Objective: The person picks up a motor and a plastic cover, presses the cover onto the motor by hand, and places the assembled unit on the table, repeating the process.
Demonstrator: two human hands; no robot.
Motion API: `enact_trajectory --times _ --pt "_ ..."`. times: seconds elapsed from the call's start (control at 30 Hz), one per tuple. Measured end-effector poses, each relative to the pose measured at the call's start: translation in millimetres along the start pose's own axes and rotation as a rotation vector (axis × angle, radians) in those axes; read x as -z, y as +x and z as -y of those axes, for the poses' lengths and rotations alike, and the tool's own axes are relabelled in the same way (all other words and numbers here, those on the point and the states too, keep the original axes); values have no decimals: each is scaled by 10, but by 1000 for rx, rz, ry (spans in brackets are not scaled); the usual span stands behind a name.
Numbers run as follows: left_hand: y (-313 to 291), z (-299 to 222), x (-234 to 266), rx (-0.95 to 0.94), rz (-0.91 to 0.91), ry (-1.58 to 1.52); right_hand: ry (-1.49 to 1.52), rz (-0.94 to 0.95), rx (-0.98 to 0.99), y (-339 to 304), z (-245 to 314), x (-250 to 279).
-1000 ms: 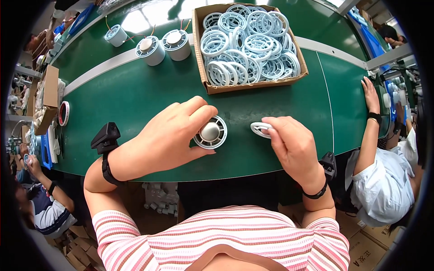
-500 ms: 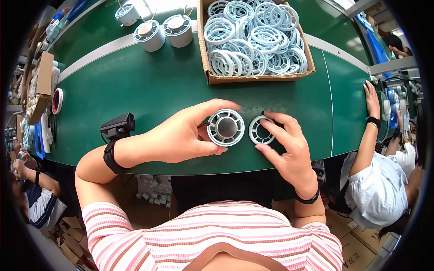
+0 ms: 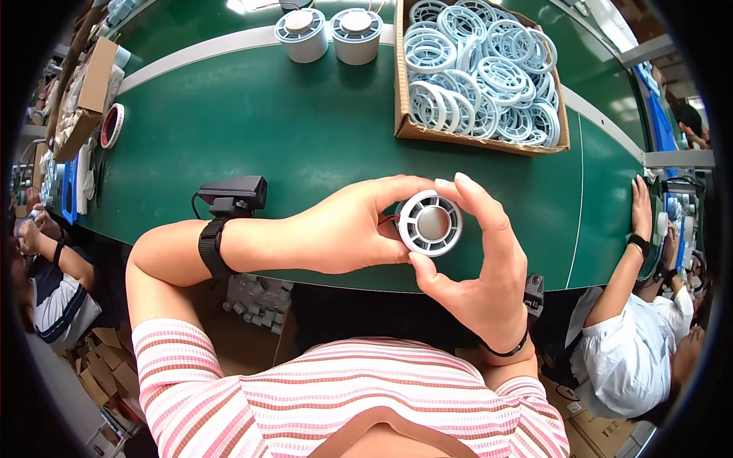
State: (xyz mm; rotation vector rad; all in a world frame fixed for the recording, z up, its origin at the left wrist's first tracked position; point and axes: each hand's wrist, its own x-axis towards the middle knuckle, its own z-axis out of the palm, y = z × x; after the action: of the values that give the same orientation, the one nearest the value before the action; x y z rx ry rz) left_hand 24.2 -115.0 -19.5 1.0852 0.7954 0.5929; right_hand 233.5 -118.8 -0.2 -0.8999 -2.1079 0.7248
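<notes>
Step in hand, best guess: fitting the ring to the unit. My L hand (image 3: pixel 340 229) is half-curled, thumb below & forefinger above, w/ a round white plastic motor-like unit w/ grey metal disc (image 3: pixel 434 224) gripped at its L side. Thin dark-red wires (image 3: pixel 389 219) poke out b/w palm & unit. My R hand (image 3: pixel 485 267) makes a wide C, thumb at the lower rim, fingertips at the upper, palm well clear; looks like it has hold of a white plastic spoked ring (image 3: pixel 406 221) by its edge, ring lying vs. the unit's face, around the disc. Can't tell if it's fully seated or just resting; fingertips of both hands nearly meet, top & bottom.

Unit's over the near part of the green smooth tabletop (image 3: pixel 252 137), disc facing up toward me.

Next move prob. calls for lining up ring & rim, then even thumb/finger pressure, L hand steady, wires kept out of the join. Risk, imo: ring goes on crooked.

Nearby: open brown cardboard box (image 3: pixel 489 145) full of pale-blue plastic rings (image 3: pixel 496 84), far side, R of ctr; two pale cylindrical units w/ silvery caps (image 3: pixel 357 42) upright, L of box.
</notes>
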Motion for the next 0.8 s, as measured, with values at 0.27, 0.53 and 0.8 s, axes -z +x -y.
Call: enact_trajectory --times 0.27,0.53,0.8 --pt "6 16 21 -15 -15 69 46 42 -80 -24 -37 30" --pt "-22 8 11 -10 -30 90 -144 102 -62 8 52 108" --pt "-6 8 88 -6 -8 98 -179 96 -58 38 50 93"
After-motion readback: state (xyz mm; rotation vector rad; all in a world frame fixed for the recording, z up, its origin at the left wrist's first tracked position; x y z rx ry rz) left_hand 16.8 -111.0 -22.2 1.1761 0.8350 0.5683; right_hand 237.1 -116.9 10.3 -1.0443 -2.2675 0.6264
